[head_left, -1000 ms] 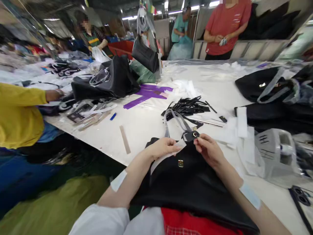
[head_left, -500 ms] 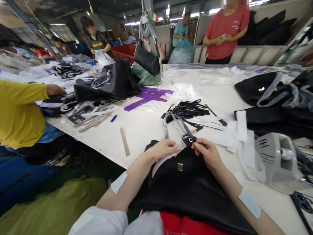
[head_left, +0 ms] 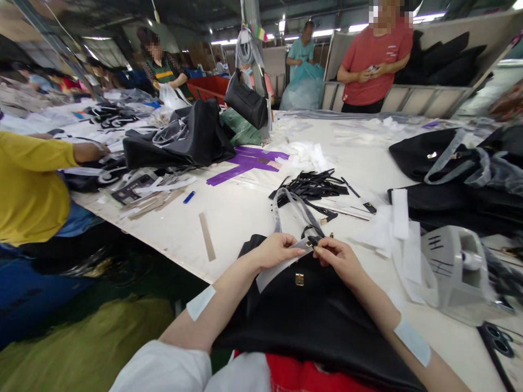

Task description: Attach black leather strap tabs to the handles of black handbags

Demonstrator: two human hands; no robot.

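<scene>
A black handbag (head_left: 310,321) lies at the table's front edge, partly over my lap, with a gold clasp (head_left: 299,279) on its face. Its handle (head_left: 278,215), wrapped in clear film, arches away from me. My left hand (head_left: 280,251) pinches a white strip (head_left: 266,279) between thumb and fingers along the bag's top edge. Close beside it, my right hand (head_left: 333,254) is closed on a small black strap tab (head_left: 314,240). A gold ring (head_left: 309,244) shows at the tab, against the end of the white strip. My right fingertips hide part of the tab.
A heap of black straps (head_left: 312,185) lies beyond the bag. To the right are white strips (head_left: 400,212), a tape dispenser (head_left: 453,272), a phone (head_left: 496,340) and more black bags (head_left: 429,155). A co-worker in a yellow sleeve (head_left: 36,163) handles material at the left.
My right hand has shifted left and a little down, bringing the black tab and its ring over to the white strip. My left hand still pinches the strip.
</scene>
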